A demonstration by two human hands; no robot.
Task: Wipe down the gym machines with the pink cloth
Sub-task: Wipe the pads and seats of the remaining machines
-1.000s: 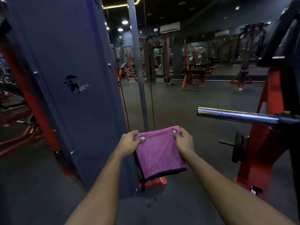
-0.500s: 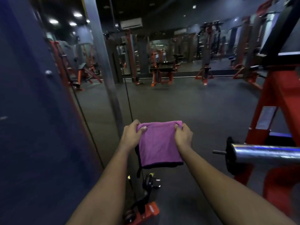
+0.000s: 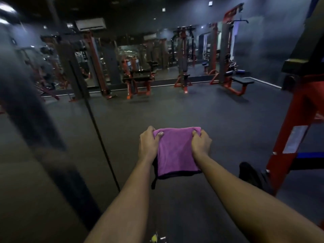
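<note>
Hanging folded btwn both hands, pink cloth (image 3: 177,151) w/ dark hem.

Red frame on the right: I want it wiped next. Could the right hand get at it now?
Probably yes: only bare floor lies between the right hand and the red frame. It and the left hand grip the cloth; a step closer may help.

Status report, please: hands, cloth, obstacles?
Left hand and right hand grip pink cloth at top corners. Cloth held in air, off any machine. Red frame stands right.
</note>
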